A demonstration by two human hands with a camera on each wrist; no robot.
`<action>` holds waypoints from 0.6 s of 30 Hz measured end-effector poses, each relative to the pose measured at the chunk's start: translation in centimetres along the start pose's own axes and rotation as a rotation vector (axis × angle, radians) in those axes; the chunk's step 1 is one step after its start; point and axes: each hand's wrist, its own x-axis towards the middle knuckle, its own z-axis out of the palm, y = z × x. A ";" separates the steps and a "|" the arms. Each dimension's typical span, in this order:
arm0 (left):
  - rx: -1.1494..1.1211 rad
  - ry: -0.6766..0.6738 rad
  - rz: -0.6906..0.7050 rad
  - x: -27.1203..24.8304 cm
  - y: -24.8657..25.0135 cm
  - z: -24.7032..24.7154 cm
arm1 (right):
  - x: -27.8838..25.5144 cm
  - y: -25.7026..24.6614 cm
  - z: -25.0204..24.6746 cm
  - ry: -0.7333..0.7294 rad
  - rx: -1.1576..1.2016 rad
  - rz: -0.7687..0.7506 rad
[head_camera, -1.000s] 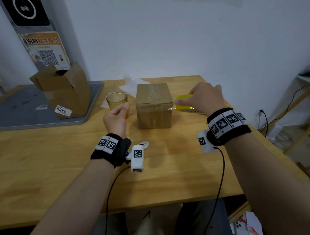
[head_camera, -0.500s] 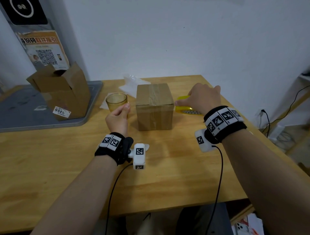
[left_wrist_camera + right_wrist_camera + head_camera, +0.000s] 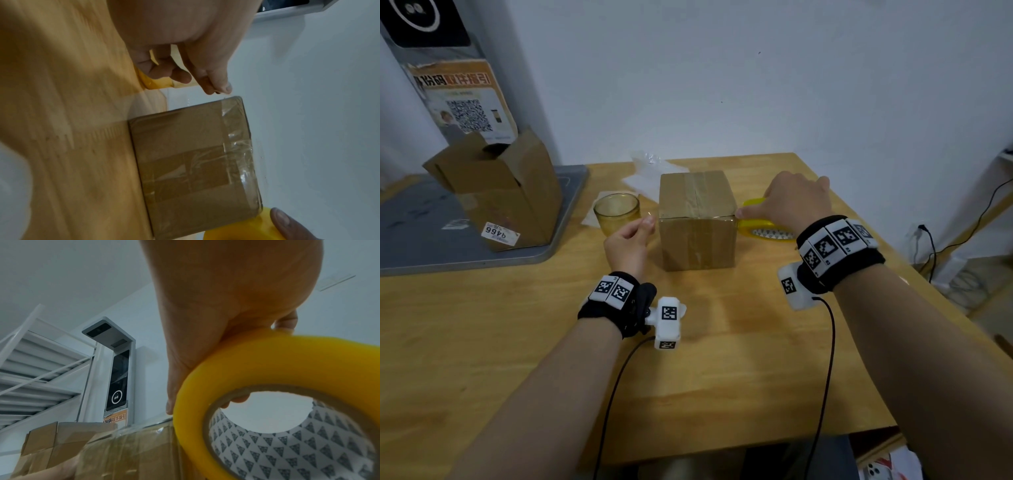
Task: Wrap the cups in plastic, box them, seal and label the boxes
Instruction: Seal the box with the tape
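Cardboard, brown, cube-shaped sealed box (image 3: 697, 222) at centre of pale wooden table (image 3: 517, 342); clear tape already over top seam. Placed square-on, presumably so a strip can run across the top edge.

Right hand (image 3: 794, 202) just right of box, fingers curled round yellow roll of packing tape (image 3: 763, 228), thumb tip at box's upper right corner — apparently anchoring the strip there. Roll tilted on edge, close against box side, likely to keep the strip short and taut.

Left hand (image 3: 628, 240) just left of box, thumb and forefinger pinched at top-edge height; seemingly on the free end of clear tape, though film itself barely visible. Not touching box.

Amber glass cup (image 3: 616, 212) upright behind left hand, unwrapped, not boxed. Open cardboard carton with white label (image 3: 496, 192) well left on grey tray (image 3: 482, 253). Crumpled clear plastic wrap (image 3: 650, 168) behind box.

Judgement: sealing step; labelling not yet done.
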 end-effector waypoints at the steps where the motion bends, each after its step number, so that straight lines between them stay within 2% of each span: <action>1: 0.010 -0.013 -0.011 0.1 0.0 0.2 | 0.1 -0.1 0.1 -0.002 -0.013 -0.013; 4: 0.064 -0.048 -0.039 0.4 0.0 0.5 | 0.6 -0.4 0.3 0.009 -0.054 -0.059; 10: 0.247 -0.121 0.068 1.1 0.0 1.3 | 1.6 -1.0 0.4 0.018 -0.103 -0.111; 13: 0.310 -0.154 0.068 1.6 0.0 1.6 | 1.8 -1.1 0.5 0.022 -0.086 -0.102; 15: 0.320 -0.183 -0.010 1.5 0.3 2.1 | 1.9 -1.1 0.5 0.025 -0.082 -0.097; 18: 0.189 -0.198 -0.327 1.4 0.5 2.7 | 1.9 -1.1 0.6 0.030 -0.075 -0.095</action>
